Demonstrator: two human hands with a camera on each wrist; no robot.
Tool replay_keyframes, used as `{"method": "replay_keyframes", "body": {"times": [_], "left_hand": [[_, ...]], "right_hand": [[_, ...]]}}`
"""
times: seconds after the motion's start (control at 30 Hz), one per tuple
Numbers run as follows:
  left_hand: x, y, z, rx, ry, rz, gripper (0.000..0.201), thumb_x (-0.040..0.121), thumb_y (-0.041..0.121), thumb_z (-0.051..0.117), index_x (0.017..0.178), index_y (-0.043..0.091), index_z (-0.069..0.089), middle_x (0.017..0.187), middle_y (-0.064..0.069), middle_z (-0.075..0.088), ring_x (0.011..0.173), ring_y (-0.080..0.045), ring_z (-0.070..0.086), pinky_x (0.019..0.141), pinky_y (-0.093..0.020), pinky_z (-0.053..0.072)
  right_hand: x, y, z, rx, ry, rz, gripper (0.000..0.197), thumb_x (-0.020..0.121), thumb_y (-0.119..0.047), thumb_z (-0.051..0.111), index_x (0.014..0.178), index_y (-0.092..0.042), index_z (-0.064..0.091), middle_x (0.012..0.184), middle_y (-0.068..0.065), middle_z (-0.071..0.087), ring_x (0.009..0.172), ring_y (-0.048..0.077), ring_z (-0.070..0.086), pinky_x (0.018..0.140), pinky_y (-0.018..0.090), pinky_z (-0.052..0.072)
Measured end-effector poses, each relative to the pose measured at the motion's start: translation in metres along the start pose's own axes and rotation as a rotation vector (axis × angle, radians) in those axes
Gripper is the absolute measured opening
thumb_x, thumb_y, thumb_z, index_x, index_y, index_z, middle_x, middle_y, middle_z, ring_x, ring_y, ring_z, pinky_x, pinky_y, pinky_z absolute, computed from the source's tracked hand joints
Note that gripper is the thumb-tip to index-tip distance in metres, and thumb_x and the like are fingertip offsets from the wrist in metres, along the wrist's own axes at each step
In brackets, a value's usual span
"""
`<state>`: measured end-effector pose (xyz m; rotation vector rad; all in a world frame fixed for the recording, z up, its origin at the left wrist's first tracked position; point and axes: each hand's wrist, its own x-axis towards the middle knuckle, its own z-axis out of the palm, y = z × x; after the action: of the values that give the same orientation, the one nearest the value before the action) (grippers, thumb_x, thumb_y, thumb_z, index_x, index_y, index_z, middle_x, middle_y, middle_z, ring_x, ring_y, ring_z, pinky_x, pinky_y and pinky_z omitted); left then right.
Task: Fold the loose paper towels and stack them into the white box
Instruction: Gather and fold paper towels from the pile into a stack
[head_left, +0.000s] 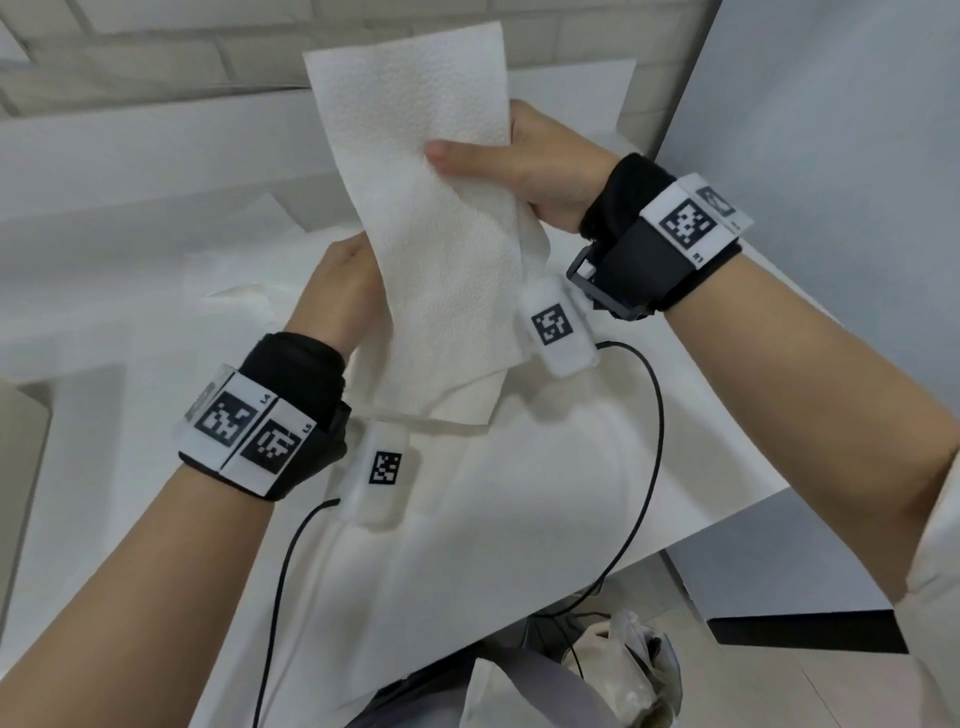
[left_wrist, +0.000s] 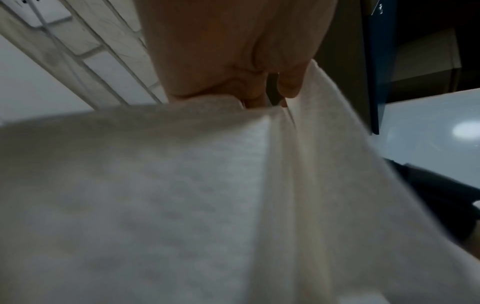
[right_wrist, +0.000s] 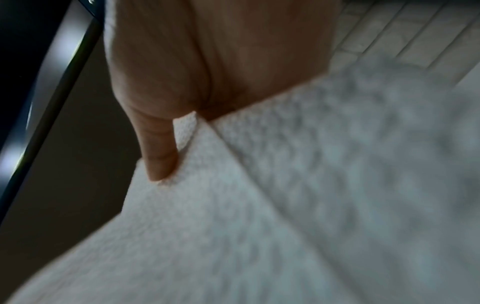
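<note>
A white embossed paper towel (head_left: 426, 208) hangs upright in the air above the table, folded lengthwise into a long strip. My right hand (head_left: 524, 166) pinches its right edge near the middle, thumb lying across the front. My left hand (head_left: 343, 291) grips the left edge lower down, its fingers hidden behind the sheet. In the left wrist view the paper towel (left_wrist: 182, 195) fills the frame below my curled fingers (left_wrist: 288, 86). The right wrist view shows the paper towel (right_wrist: 285, 195) with my thumb (right_wrist: 158, 152) pressed on it. The white box is not in view.
More loose paper towels (head_left: 234, 296) lie flat on the white table (head_left: 701, 447) to the left and under my hands. A white brick wall (head_left: 156, 57) stands behind. Black cables (head_left: 644, 467) trail from the wrist units. A bag (head_left: 634, 670) sits below the table's near edge.
</note>
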<state>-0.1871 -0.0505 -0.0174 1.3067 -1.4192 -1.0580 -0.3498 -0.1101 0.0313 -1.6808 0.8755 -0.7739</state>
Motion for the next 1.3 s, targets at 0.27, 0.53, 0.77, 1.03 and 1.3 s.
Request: {"method": "replay_keyframes", "body": {"times": [0.27,0.53,0.77,1.03,1.3], "left_hand": [[-0.006,-0.012,0.004,-0.067,-0.057,-0.064,0.033,0.093,0.004,0.046,0.063,0.016,0.054,0.048,0.016,0.058,0.050,0.005,0.052,0.056,-0.011,0.042],[-0.004,-0.018,-0.001,-0.143,0.080,-0.057,0.026,0.096,0.028,0.046,0.080,0.010,0.055,0.076,-0.007,0.050,0.073,-0.019,0.046,0.070,-0.031,0.039],[0.001,-0.023,-0.012,-0.212,0.201,-0.114,0.031,0.099,0.026,0.039,0.078,0.022,0.060,0.089,0.002,0.063,0.093,-0.019,0.060,0.095,-0.038,0.047],[-0.007,-0.012,0.001,-0.346,0.158,-0.103,0.028,0.098,0.018,0.039,0.086,0.022,0.064,0.092,0.006,0.068,0.089,-0.012,0.064,0.089,-0.028,0.050],[-0.009,-0.009,0.011,-0.310,0.149,-0.074,0.031,0.094,0.037,0.048,0.116,0.017,0.058,0.115,0.001,0.066,0.105,-0.013,0.063,0.098,-0.034,0.047]], "right_hand": [[0.003,0.008,0.012,0.053,0.134,0.011,0.010,0.096,-0.016,0.048,0.100,-0.016,0.057,0.100,-0.004,0.065,0.089,0.006,0.066,0.086,0.024,0.052],[-0.001,0.008,0.002,0.232,0.402,-0.106,0.016,0.091,-0.021,0.053,0.100,-0.012,0.062,0.106,0.004,0.065,0.105,0.019,0.063,0.095,0.032,0.049],[-0.010,0.001,0.001,0.409,0.514,-0.107,0.009,0.093,-0.014,0.053,0.094,-0.009,0.061,0.097,0.004,0.067,0.094,0.021,0.065,0.091,0.037,0.053],[-0.008,0.017,0.035,0.164,0.543,0.044,0.023,0.090,-0.013,0.059,0.108,0.001,0.062,0.101,0.006,0.066,0.085,0.016,0.065,0.079,0.024,0.055],[0.009,0.041,0.061,-0.105,0.626,0.277,0.056,0.078,-0.054,0.052,0.111,-0.009,0.057,0.118,0.013,0.055,0.111,0.033,0.051,0.095,0.048,0.045]]}}
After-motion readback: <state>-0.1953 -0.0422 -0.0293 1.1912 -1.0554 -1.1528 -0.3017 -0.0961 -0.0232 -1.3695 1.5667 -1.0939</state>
